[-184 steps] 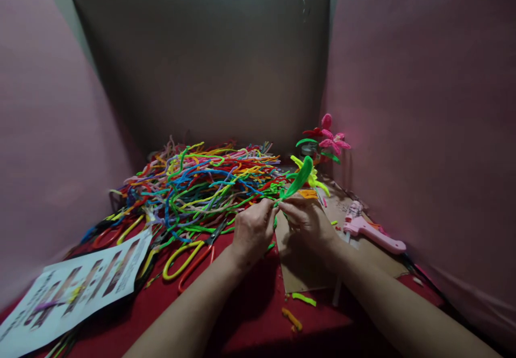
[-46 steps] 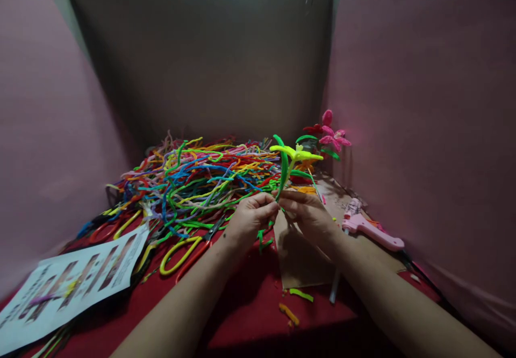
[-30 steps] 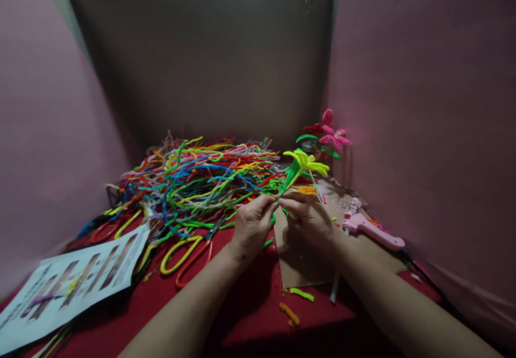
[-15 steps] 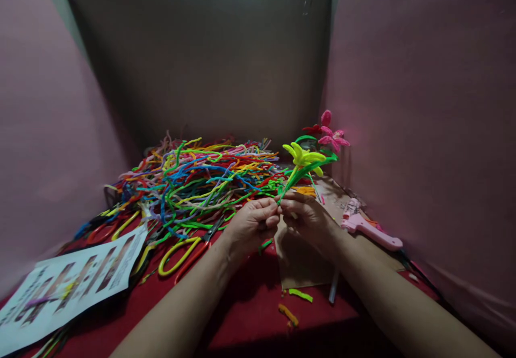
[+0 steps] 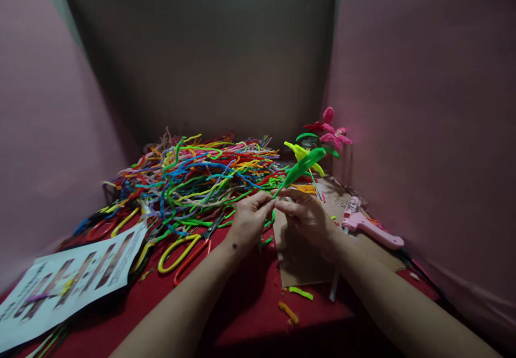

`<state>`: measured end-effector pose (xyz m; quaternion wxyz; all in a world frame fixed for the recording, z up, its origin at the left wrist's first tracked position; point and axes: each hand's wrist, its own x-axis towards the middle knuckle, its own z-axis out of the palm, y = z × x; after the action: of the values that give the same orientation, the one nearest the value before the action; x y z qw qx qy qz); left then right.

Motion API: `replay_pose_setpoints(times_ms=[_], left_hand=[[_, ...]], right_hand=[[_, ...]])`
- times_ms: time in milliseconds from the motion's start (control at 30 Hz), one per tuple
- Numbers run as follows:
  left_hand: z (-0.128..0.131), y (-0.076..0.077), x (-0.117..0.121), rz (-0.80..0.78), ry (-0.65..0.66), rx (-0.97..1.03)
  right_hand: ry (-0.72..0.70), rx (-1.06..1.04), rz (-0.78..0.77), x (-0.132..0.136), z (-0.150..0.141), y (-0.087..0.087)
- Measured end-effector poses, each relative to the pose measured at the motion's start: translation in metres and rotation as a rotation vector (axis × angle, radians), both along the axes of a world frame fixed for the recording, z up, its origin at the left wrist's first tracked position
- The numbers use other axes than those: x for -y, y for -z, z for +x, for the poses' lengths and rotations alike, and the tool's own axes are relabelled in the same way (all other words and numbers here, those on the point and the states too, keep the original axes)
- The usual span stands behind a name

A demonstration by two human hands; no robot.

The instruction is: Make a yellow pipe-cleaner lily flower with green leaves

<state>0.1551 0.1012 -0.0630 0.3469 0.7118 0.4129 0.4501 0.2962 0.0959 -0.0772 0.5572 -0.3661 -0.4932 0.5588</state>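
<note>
Both my hands pinch the stem of a pipe-cleaner flower over the front middle of the table. Its yellow petals [image 5: 298, 151] fan out at the top, partly covered by a long green leaf [image 5: 304, 165] that leans up to the right. My left hand [image 5: 250, 219] is closed, thumb and forefinger on the stem from the left. My right hand [image 5: 308, 218] meets it from the right with fingers bent around the same stem. Fingertips hide the exact grip point. A green stem end hangs below between the hands.
A heap of coloured pipe cleaners [image 5: 201, 178] fills the back left. Scissors [image 5: 189, 250] lie before it, with a printed sheet [image 5: 72, 283] at left. Right are cardboard [image 5: 302, 264], a pink glue gun [image 5: 368, 228] and pink flowers [image 5: 336, 135]. Scraps [image 5: 289, 312] lie in front.
The flower has been turned repeatedly between my fingers. Half a second ago its petals faced clear of the leaf; now the leaf crosses in front. Both hands stay at nearly the same place.
</note>
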Motion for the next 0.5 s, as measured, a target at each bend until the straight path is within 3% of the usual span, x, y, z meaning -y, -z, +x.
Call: replay_pose_setpoints(times_ms=[167, 333, 500], left_hand=[[-0.004, -0.012, -0.001, -0.293, 0.239, 0.143], [-0.009, -0.008, -0.005, -0.442, 0.385, 0.272], [-0.012, -0.003, -0.01, -0.55, 0.515, 0.342]], right_hand=[[-0.107, -0.127, -0.021, -0.003, 0.002, 0.001], [-0.21, -0.243, -0.139, -0.002, 0.005, -0.003], [-0.24, -0.241, -0.103, -0.004, 0.007, 0.002]])
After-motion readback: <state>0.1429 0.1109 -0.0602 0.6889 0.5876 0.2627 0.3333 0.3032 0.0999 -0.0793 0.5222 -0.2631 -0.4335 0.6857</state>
